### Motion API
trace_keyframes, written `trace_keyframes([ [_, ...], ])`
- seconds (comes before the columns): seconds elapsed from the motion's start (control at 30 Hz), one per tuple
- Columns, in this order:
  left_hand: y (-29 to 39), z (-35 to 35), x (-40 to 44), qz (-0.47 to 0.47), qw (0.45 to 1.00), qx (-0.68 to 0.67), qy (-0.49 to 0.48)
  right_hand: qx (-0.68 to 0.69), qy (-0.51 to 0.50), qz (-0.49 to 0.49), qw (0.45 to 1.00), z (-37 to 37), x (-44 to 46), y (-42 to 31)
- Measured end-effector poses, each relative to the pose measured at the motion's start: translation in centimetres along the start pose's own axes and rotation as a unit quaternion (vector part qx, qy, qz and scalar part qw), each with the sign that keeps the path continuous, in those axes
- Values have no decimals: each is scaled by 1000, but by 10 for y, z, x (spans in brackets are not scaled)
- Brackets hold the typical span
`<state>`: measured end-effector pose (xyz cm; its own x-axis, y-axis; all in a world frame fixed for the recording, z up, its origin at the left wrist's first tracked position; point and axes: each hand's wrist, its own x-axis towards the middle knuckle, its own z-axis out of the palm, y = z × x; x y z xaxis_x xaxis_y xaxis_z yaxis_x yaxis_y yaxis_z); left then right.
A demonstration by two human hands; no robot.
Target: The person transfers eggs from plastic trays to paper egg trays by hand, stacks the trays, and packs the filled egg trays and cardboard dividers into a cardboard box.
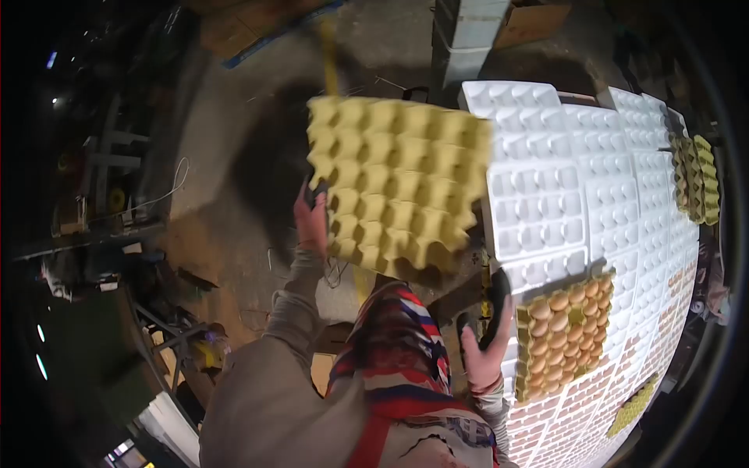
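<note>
My left hand (312,225), with dark covering on its fingers, grips the left edge of a yellow pulp egg tray (398,175). The tray is held up in front of me, and its cups show no eggs. My right hand (488,347) has its dark-covered fingers apart and holds nothing. Beside it, a pulp tray of brown eggs (558,343) rests on white egg cartons (538,207); one gap near its middle shows the bare tray. Whether my right hand touches that tray's left edge I cannot tell.
Rows of white cartons cover the surface on my right; the nearer rows hold brown eggs (581,413). More pulp trays (704,181) stand at the far right. A grey post (466,39) rises ahead. A metal frame (175,335) is at my left.
</note>
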<state>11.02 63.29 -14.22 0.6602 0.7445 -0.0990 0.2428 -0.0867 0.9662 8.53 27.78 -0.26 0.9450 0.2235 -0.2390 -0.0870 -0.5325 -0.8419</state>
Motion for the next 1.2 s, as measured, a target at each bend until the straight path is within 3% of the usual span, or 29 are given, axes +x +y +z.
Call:
trace_keyframes([
  [0.13,-156,-6,72,-7,997,76,20,30,-109,7,994,52,54,-2],
  [0.17,-161,5,80,38,968,248,5,1,-119,24,993,61,56,-1],
  [0.23,-217,37,106,107,812,574,10,-57,-134,61,988,77,56,6],
  [0.3,-233,67,123,-63,824,560,48,-67,-134,72,986,86,55,12],
  [0.4,-225,69,124,-202,854,479,-28,-47,-141,137,979,82,45,21],
  [0.47,-234,71,121,-155,868,470,-46,-43,-118,145,981,84,44,29],
  [0.53,-265,72,106,-18,857,516,18,-57,-132,183,973,83,55,16],
  [0.67,-255,81,116,-39,835,548,-14,-117,-108,23,987,76,71,7],
  [0.7,-248,75,123,-39,829,557,-20,-113,-140,82,980,66,77,-2],
  [0.77,-232,65,136,4,835,550,12,-69,-87,25,994,41,73,-6],
  [0.83,-175,80,131,158,870,464,59,-86,-10,7,996,3,61,5],
  [0.87,-97,104,107,225,891,394,14,-76,58,44,994,-15,48,15],
  [0.9,-19,128,83,284,903,321,-42,-117,177,11,977,-39,38,30],
  [0.93,27,156,62,330,903,254,-109,-112,197,99,969,-72,30,44],
  [0.97,68,193,36,371,893,190,-169,-137,306,32,942,-109,28,61],
  [1.0,108,238,-4,276,913,-31,-300,-159,369,87,912,-141,27,69],
  [1.03,149,275,-45,221,879,-73,-417,-231,414,93,875,-172,25,86],
  [1.07,162,312,-68,215,800,-90,-553,-249,387,103,882,-203,27,110],
  [1.1,185,350,-100,374,710,-22,-597,-231,353,121,898,-226,32,126],
  [1.13,195,390,-130,489,613,30,-619,-323,273,140,895,-243,37,147],
  [1.17,193,426,-158,561,544,55,-621,-409,187,155,880,-254,40,165],
  [1.2,193,450,-180,618,474,116,-617,-378,172,125,901,-262,39,175],
])
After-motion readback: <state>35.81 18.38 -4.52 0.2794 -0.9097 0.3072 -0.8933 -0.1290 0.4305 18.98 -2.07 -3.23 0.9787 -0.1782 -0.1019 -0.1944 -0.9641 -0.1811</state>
